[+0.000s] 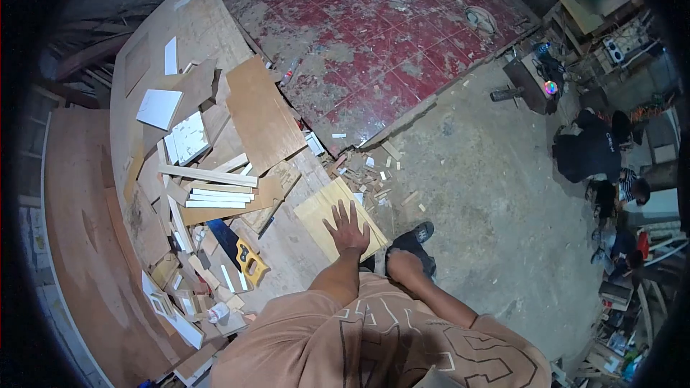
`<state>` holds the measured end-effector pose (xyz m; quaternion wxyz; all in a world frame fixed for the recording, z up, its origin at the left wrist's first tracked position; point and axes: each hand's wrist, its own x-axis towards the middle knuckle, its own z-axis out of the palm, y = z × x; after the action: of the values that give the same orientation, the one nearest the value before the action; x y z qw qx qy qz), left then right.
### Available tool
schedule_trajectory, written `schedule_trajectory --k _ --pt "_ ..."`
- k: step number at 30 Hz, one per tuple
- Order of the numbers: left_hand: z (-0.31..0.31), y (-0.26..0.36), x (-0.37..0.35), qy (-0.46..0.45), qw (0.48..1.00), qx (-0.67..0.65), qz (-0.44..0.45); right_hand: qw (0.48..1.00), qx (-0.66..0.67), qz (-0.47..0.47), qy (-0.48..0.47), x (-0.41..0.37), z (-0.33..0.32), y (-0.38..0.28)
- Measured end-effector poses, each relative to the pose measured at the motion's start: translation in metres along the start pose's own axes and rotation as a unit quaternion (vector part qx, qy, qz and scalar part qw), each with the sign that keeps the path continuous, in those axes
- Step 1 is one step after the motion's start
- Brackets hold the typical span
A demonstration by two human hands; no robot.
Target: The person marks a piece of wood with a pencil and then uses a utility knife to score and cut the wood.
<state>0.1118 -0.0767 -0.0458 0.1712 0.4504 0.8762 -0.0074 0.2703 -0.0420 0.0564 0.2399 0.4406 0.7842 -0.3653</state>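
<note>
My left hand (349, 230) lies flat with its fingers spread on a pale plywood sheet (314, 210) at the edge of the work surface. Under that sheet, the edges of one or more similar sheets show on the right. My right hand (404, 266) is curled closed beside my dark trouser leg (415, 243), off the plywood. Its fingertips are hidden, and I cannot make out what is in them. To the left of my left hand rest a handsaw (244, 257) with a yellow handle and a dark pen-like stick (267, 226).
White-edged strips (215, 198), wood offcuts (205, 273) and a brown board (264, 115) litter the work surface. Scraps (374, 179) lie on the floor near a raised red tiled platform (402, 50). Several people (591, 147) are low down at the far right.
</note>
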Motion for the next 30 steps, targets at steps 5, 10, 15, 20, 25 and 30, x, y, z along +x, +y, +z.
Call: schedule_trajectory --k 5,10,15,20,25,30 --pt "-0.002 0.001 0.004 -0.003 1.0 -0.007 -0.007 0.998 0.025 0.038 0.05 0.083 0.057 0.007" --pt "0.001 -0.001 0.002 -0.001 1.0 -0.011 -0.008 0.998 0.021 0.06 -0.025 0.0 0.002 0.004" --pt "0.006 0.0 0.002 0.018 1.0 -0.017 -0.003 0.997 0.006 0.068 -0.031 -0.008 -0.006 0.003" --pt "0.004 0.0 0.001 0.038 0.999 -0.027 -0.007 0.996 0.052 0.069 0.012 0.072 0.034 -0.002" --pt "0.005 0.001 0.002 0.032 0.999 -0.012 -0.008 0.996 0.051 0.07 0.0 0.025 0.028 0.008" --pt "0.006 0.0 0.001 0.013 1.0 -0.003 -0.016 0.996 -0.016 0.071 -0.045 -0.036 -0.006 0.007"
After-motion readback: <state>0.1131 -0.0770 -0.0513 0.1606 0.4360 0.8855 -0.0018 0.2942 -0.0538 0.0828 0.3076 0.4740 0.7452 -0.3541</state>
